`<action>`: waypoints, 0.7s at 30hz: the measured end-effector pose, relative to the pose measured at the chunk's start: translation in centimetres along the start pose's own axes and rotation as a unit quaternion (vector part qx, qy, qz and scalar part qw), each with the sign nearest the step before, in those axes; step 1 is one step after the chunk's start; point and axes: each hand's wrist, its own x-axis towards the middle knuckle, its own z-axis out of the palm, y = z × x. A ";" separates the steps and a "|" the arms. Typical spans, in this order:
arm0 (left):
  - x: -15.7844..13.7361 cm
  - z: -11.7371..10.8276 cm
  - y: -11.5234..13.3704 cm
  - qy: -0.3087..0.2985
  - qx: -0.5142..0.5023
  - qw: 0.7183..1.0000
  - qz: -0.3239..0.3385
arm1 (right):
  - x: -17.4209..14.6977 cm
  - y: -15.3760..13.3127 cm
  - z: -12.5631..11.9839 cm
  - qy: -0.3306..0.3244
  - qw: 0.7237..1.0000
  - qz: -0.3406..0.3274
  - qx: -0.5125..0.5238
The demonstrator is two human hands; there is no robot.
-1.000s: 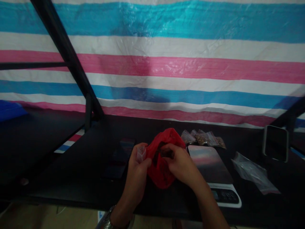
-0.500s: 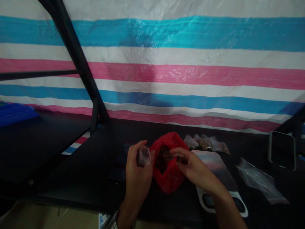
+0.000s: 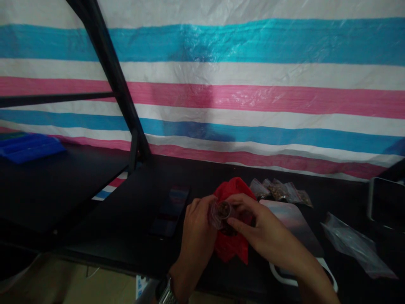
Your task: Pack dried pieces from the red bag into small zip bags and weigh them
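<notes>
My left hand point(image 3: 198, 230) is closed around a small clear plastic bag point(image 3: 214, 218), its mouth held apart. In the fingers of my right hand point(image 3: 255, 216) is a small clear round cup point(image 3: 224, 209) with brown bits in it, tilted at the mouth of that bag. Whether the cup touches the bag I cannot tell. Both hands are over a red bag point(image 3: 232, 186), whose opening they partly hide. To the right, my right forearm covers part of a kitchen scale point(image 3: 286, 217).
Several small filled zip bags point(image 3: 277, 191) lie behind the scale. Flat clear bags point(image 3: 357, 247) rest to its right, near a framed dark device point(image 3: 387, 202). A phone point(image 3: 171, 211) lies left of my hands. A black metal post point(image 3: 110, 71) rises behind, beside a blue item point(image 3: 31, 147).
My right hand has lifted the cup out of the red bag and moved it left to the small clear bag. My left hand has come right, over the red bag. The view has shifted slightly.
</notes>
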 end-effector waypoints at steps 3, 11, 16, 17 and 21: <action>-0.1 -0.1 0.3 -0.026 0.017 0.999 0.029 | 0.0 0.4 0.2 0.012 0.998 0.010 -0.053; -0.9 -0.3 1.5 -0.091 0.026 0.990 0.106 | -0.1 -0.6 -0.1 0.044 0.979 -0.055 -0.193; -0.9 0.0 0.9 -0.106 -0.033 0.992 0.052 | 0.0 -1.2 0.6 0.046 0.968 -0.099 -0.225; -0.8 0.0 0.7 -0.104 -0.041 0.993 0.040 | 0.0 -1.2 0.7 0.044 0.966 -0.105 -0.233; -0.6 -0.2 0.5 -0.104 -0.058 0.993 0.005 | 0.1 -1.2 1.3 0.025 0.961 -0.114 -0.249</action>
